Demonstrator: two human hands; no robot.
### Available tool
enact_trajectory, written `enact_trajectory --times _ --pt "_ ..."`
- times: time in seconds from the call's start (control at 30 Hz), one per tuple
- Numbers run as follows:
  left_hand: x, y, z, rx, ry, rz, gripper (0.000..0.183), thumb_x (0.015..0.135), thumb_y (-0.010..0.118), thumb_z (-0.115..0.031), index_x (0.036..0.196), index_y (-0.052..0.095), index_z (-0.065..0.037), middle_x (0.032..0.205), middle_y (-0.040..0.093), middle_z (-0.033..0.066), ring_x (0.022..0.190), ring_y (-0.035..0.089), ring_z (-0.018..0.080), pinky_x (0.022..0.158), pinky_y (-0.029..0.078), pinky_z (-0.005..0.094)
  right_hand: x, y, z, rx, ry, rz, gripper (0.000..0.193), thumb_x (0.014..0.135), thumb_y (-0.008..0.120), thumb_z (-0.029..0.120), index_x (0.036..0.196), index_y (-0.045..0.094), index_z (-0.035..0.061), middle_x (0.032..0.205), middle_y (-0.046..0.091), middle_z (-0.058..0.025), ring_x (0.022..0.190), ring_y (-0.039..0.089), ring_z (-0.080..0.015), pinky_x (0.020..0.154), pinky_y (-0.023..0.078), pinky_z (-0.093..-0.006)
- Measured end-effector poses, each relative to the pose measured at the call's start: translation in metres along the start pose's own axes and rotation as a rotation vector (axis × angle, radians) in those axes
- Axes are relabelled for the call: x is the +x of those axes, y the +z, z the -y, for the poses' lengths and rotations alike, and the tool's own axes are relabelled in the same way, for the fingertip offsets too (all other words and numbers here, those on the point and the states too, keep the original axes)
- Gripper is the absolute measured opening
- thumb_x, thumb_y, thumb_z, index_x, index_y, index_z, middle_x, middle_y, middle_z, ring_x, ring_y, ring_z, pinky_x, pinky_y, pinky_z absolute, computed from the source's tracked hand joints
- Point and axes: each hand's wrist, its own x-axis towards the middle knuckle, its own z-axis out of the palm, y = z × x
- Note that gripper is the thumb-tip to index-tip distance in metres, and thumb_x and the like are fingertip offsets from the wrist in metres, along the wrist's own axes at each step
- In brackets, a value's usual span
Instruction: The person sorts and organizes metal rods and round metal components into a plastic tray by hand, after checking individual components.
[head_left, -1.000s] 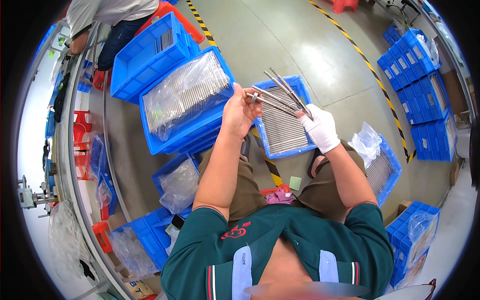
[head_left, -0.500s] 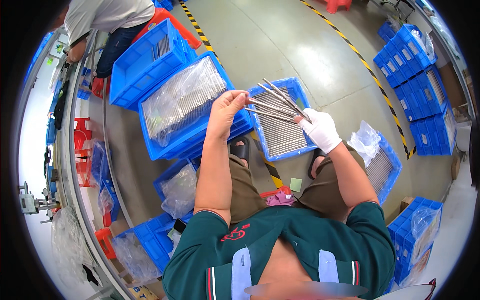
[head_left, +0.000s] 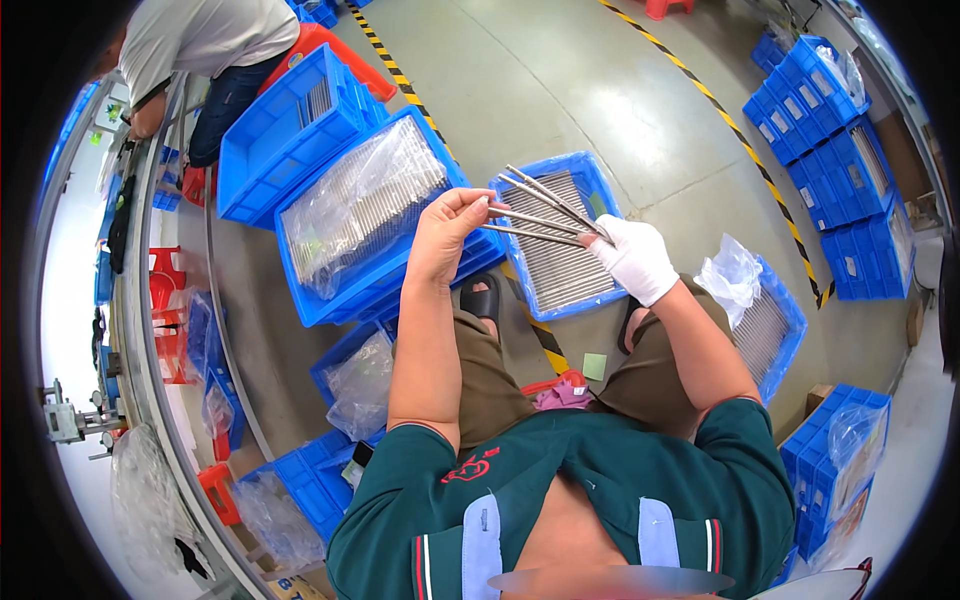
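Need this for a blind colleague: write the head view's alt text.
A person holds several metal rods fanned in a white-gloved right hand, the bare left hand at some far ends. Below, a blue crate of similar rods stands on the floor.

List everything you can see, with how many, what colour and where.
Held metal rods: several, silver, picture centre
Central crate: one, blue, on floor, more rods inside
Other crates: many, blue, left and right
Plastic bags: several, clear, mostly on crates
Stools: several, red, left and top
Floor tape: several strips, black and yellow, across floor
Worktop: one, white, far left
Note: one, pale green, below central crate
Co-worker: one, white-shirted, upper left
Right hand: one, white-gloved, gripping rods
Left hand: one, bare, at rod ends
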Motion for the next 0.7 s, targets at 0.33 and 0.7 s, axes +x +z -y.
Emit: enact_trajectory --times 0.33,0.7 --pt "-0.001 -0.007 0.000 0.161 -0.028 -0.039 0.024 0.081 0.065 -0.012 0.099 0.060 0.003 0.087 0.065 0.0083 0.080 0.061 0.0136 0.075 0.046 0.0232 0.001 0.003 -0.004 0.041 0.071 0.111 0.022 0.083 0.058 0.027 0.083 0.059 0.0045 0.066 0.055 -0.0154 0.063 0.055 -0.0295 0.058 0.042 -0.0352" --pt "0.000 -0.008 0.000 0.025 -0.017 -0.003 0.029 0.084 0.062 -0.025 0.098 0.062 0.000 0.085 0.066 0.0081 0.080 0.060 0.0124 0.074 0.042 0.0247 0.000 0.011 -0.013 0.336 0.143 0.409 0.027 0.086 0.057 0.029 0.083 0.060 0.0021 0.059 0.045 -0.0005 0.057 0.041 -0.0095 0.051 0.035 -0.0269"
